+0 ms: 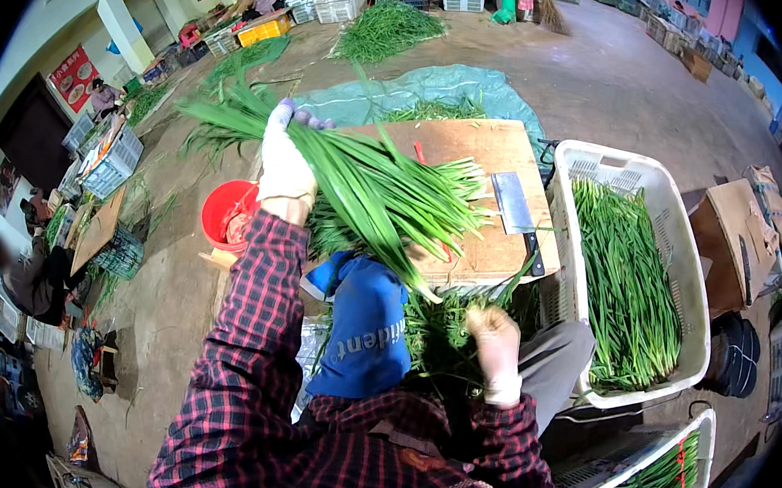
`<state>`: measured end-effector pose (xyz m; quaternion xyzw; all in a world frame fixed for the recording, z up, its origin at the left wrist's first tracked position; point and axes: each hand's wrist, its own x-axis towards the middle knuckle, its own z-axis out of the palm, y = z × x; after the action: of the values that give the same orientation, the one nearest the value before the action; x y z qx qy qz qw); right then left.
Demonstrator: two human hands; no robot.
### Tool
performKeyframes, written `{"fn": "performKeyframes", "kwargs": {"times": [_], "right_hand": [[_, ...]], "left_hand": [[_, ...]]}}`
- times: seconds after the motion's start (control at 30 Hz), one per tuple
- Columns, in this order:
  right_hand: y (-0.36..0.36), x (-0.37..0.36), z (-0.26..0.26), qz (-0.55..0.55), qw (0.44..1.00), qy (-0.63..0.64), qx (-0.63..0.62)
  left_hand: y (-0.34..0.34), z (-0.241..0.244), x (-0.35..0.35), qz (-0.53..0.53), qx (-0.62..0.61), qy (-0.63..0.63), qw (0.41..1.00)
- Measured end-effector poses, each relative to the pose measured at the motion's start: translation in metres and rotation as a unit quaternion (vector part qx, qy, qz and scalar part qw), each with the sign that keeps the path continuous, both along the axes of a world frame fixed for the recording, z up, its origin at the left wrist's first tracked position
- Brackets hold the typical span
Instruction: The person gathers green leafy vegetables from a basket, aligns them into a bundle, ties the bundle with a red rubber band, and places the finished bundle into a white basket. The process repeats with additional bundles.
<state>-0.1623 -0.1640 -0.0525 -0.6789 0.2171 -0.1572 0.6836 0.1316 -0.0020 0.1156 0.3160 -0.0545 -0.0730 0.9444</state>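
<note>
My left hand [288, 155], in a pale glove with purplish fingertips, grips a large bunch of green chives [385, 188] above the wooden board [491, 141]. The long leaves trail off to the left and the pale stem ends point right, with one stalk hanging low. More chives lie on the board under the bunch. A cleaver [514, 202] with a black handle rests at the board's right side. Below the board's near edge is my right hand [495, 347], gloved and blurred, its fingers curled over loose leaves [436, 328]; whether it holds any cannot be told.
A white plastic crate [567, 259] of chives stands right of the board, another crate [705, 467] nearer me. A red bucket [212, 211] is at the left. Beyond the board lies a green sheet [440, 84], with a chive heap [389, 31] farther off. Other people sit at the left.
</note>
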Motion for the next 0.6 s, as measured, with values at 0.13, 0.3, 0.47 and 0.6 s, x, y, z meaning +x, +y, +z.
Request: {"fn": "performKeyframes", "kwargs": {"times": [0.13, 0.3, 0.47, 0.6], "right_hand": [[0.059, 0.002, 0.035, 0.307, 0.947, -0.017, -0.096], [0.058, 0.050, 0.003, 0.288, 0.757, -0.214, 0.546], [0.030, 0.043, -0.042, 0.124, 0.708, -0.244, 0.651], [0.039, 0.039, -0.097, 0.043, 0.719, -0.154, 0.677]], "left_hand": [[0.014, -0.002, -0.022, 0.084, -0.030, -0.001, 0.996], [-0.007, -0.038, -0.104, 0.136, 0.048, -0.112, 0.983], [0.058, -0.107, -0.191, -0.049, 0.107, 0.009, 0.993], [0.149, -0.179, -0.212, -0.208, 0.305, 0.020, 0.929]]}}
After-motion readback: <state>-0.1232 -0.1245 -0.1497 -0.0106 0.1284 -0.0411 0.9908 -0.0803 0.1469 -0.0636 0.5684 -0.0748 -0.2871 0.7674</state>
